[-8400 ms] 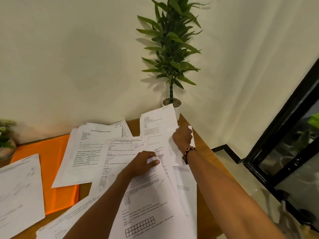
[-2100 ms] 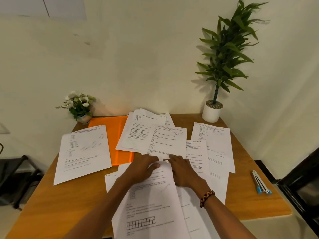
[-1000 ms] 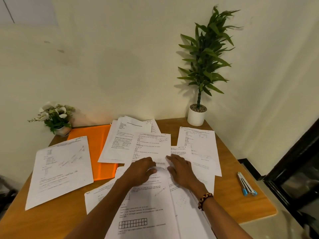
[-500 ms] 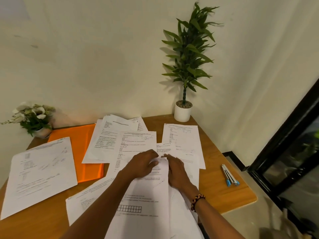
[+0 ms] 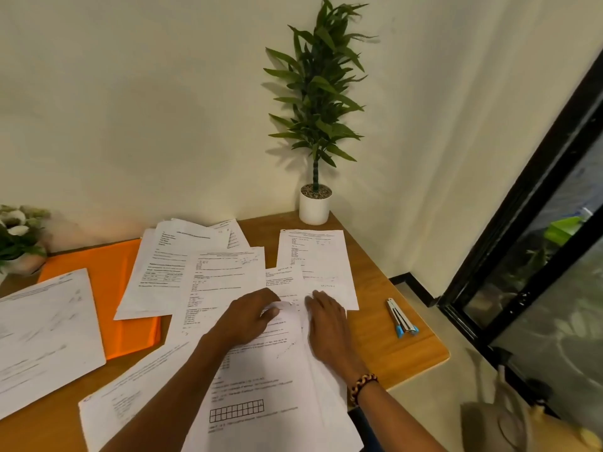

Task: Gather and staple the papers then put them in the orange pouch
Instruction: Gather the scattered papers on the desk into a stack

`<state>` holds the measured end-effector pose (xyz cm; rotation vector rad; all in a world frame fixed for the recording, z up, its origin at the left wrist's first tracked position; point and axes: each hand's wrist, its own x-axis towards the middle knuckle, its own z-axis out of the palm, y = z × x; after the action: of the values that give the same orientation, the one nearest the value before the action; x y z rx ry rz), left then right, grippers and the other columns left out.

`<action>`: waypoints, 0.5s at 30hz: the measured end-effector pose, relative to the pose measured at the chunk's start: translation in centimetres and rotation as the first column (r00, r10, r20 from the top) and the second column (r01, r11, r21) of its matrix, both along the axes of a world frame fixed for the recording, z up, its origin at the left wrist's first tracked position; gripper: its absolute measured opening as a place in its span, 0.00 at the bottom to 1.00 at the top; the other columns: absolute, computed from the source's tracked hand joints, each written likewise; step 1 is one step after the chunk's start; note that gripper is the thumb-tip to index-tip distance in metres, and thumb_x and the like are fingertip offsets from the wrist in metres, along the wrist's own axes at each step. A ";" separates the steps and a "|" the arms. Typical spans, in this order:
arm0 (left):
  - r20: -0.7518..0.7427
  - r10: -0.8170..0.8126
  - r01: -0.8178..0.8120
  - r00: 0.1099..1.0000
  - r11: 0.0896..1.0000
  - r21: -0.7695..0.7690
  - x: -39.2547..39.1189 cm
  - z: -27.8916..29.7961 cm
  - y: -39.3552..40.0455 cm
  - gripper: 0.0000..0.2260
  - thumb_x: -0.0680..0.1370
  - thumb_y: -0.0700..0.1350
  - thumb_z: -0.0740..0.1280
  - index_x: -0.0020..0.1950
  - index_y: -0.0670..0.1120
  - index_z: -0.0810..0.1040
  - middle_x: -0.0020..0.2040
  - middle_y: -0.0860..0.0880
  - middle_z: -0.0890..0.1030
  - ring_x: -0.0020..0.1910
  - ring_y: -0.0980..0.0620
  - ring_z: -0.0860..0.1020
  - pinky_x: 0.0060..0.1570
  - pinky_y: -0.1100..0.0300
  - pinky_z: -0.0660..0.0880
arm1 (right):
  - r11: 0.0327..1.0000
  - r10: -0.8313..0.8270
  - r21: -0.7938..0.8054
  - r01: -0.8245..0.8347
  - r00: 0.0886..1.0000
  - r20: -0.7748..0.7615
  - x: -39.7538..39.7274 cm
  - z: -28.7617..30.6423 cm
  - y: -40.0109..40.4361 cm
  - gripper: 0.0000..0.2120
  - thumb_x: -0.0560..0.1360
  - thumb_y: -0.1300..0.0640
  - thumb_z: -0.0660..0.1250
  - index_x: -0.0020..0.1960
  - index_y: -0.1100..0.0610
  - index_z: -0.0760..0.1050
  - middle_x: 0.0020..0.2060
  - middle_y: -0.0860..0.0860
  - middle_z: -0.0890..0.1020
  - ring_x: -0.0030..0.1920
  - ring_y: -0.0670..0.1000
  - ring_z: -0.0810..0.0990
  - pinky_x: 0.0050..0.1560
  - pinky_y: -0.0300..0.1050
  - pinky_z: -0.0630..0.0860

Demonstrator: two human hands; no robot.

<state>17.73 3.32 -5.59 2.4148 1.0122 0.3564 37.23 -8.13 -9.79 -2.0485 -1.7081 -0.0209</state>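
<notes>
Head view: left hand pinching top edge of papers at near table edge, right hand pressing flat alongside. Orange pouch lying half-buried, stapler waiting right. Overhanging sheets risking sliding off.

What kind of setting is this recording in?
Probably a home or small-office desk corner: a wooden table strewn with printed papers, an orange pouch, a stapler and a potted plant by the wall.
</notes>
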 end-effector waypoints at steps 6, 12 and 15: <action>-0.038 -0.068 0.067 0.997 0.997 -0.036 3.1 0.0 -1.7 0.20 0.82 0.58 0.60 0.74 0.58 0.71 0.75 0.57 0.71 0.74 0.52 0.69 0.74 0.52 0.63 | 0.975 -0.005 0.200 0.096 0.910 -0.414 0.2 0.8 -0.7 0.18 0.81 0.54 0.62 0.69 0.60 0.76 0.69 0.55 0.76 0.70 0.53 0.72 0.73 0.50 0.70; 0.002 -0.030 0.030 1.000 0.999 -0.036 3.0 -0.1 -1.2 0.19 0.82 0.60 0.60 0.72 0.57 0.74 0.73 0.56 0.74 0.72 0.50 0.72 0.72 0.51 0.67 | 0.957 -0.284 -0.013 0.290 0.926 -0.250 3.2 3.0 0.1 0.18 0.83 0.55 0.62 0.71 0.57 0.72 0.72 0.54 0.73 0.73 0.56 0.68 0.74 0.53 0.64; -0.027 -0.036 0.036 0.999 0.999 0.005 3.7 0.4 -1.0 0.19 0.81 0.61 0.59 0.65 0.53 0.78 0.64 0.52 0.81 0.60 0.52 0.79 0.60 0.58 0.74 | 0.961 -0.255 -0.133 0.241 0.962 -0.099 4.6 3.5 0.7 0.16 0.82 0.52 0.60 0.68 0.54 0.72 0.66 0.53 0.75 0.67 0.54 0.71 0.67 0.51 0.70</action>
<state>21.39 2.30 -5.16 2.4457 0.9790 0.3146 41.82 -7.41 -6.31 -2.2937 -1.4051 0.1199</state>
